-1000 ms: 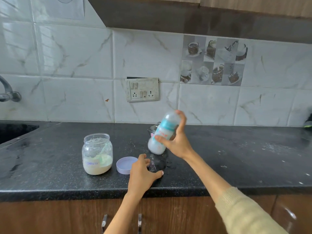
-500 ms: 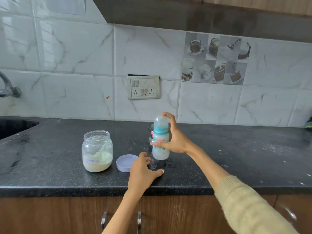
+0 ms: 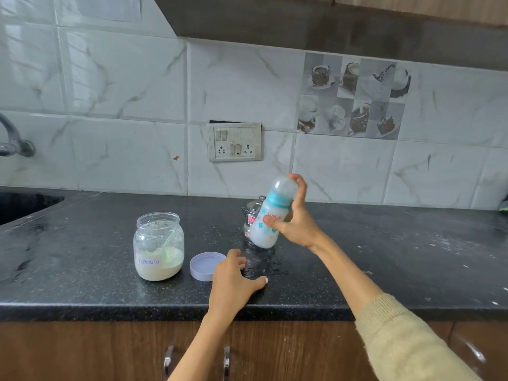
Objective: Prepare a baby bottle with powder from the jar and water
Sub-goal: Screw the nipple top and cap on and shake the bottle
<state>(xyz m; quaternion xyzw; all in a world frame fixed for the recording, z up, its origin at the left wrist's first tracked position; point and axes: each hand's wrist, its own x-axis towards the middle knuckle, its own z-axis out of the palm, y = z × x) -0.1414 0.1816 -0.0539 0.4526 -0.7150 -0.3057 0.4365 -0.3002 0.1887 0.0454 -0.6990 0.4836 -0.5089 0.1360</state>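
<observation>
My right hand (image 3: 295, 224) grips the baby bottle (image 3: 270, 218), held above the counter and tilted with its capped top to the upper right. The bottle has a teal ring, a clear cap and milky white liquid inside. My left hand (image 3: 233, 279) rests flat on the black counter (image 3: 384, 259), fingers spread, next to the lilac jar lid (image 3: 204, 265). The open formula jar (image 3: 158, 246), labelled "Formula", stands left of the lid with white powder and a scoop inside.
A small steel lidded pot (image 3: 251, 215) stands just behind the bottle. Water drops lie on the counter under the bottle. A sink (image 3: 24, 204) and tap (image 3: 13, 141) are at far left; a switch socket plate (image 3: 234, 141) is on the tiled wall.
The bottle went from tilted to upright and is now tilted again, held in my right hand throughout. My left hand stayed on the counter.
</observation>
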